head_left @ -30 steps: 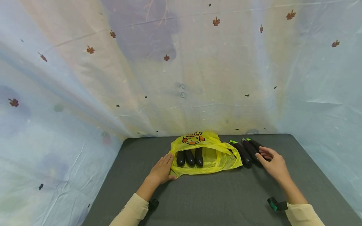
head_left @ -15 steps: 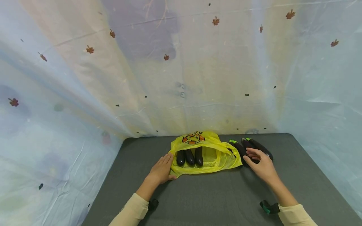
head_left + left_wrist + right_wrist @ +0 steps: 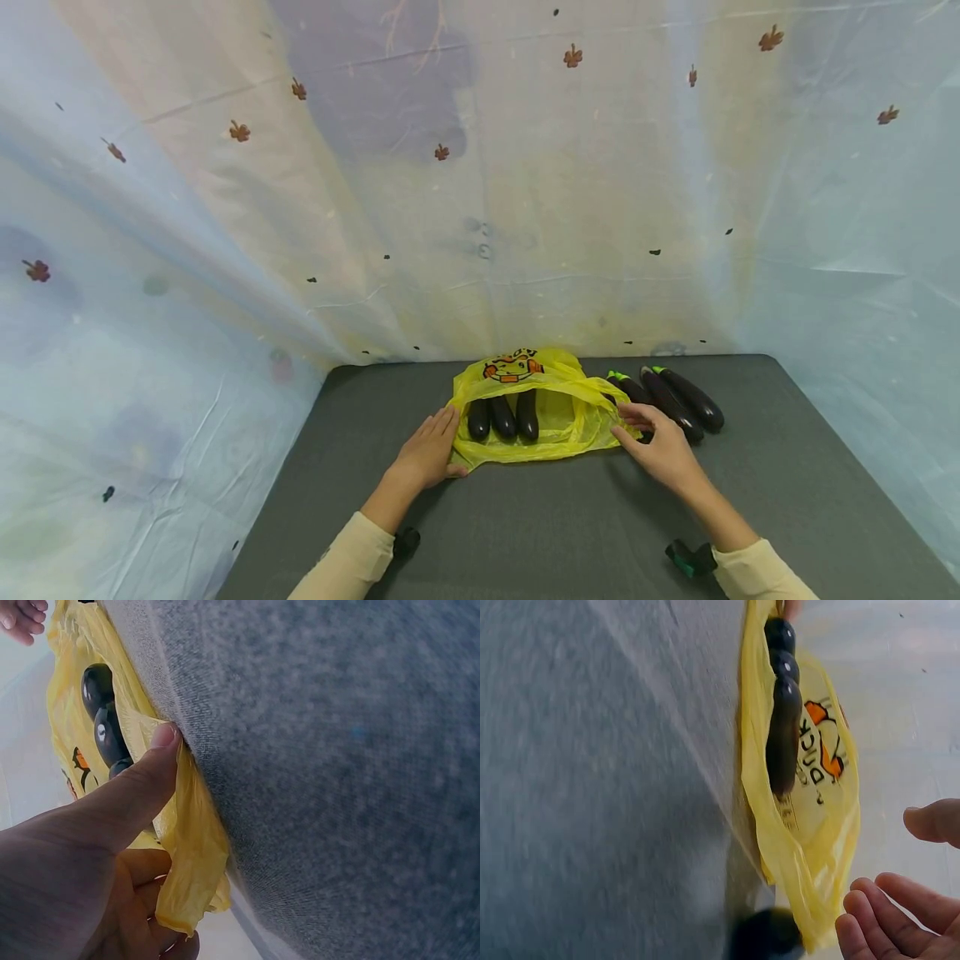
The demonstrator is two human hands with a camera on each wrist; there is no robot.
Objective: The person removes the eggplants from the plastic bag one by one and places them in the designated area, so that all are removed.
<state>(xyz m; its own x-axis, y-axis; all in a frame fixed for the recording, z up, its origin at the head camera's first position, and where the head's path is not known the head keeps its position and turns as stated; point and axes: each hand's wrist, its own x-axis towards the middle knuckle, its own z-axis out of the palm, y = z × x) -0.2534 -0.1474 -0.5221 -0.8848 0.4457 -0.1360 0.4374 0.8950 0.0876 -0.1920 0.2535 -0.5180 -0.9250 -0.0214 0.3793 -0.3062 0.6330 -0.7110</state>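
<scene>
A yellow plastic bag (image 3: 558, 367) with a printed cartoon lies on its side, its mouth facing me. Three dark eggplants (image 3: 504, 419) are visible inside it. My left hand (image 3: 430, 450) holds the bag's left edge, thumb in front and fingers behind, as the left wrist view shows. At the bag's right end hovers my right hand (image 3: 663, 446), thumb and fingers apart; in the right wrist view nothing lies between its fingers (image 3: 889, 907). Right of the bag lie three more eggplants with stems away from me; the nearest eggplant (image 3: 632, 387) is partly hidden by my right hand.
The other two loose eggplants (image 3: 690, 400) lie side by side to the right. Everything stands near the far edge of a dark grey table (image 3: 540, 533). A patterned plastic sheet (image 3: 525, 292) hangs behind and around the table.
My right hand has moved left, from above the rightmost loose eggplants to the bag's right end, uncovering those eggplants. The left hand and bag have stayed in place.
</scene>
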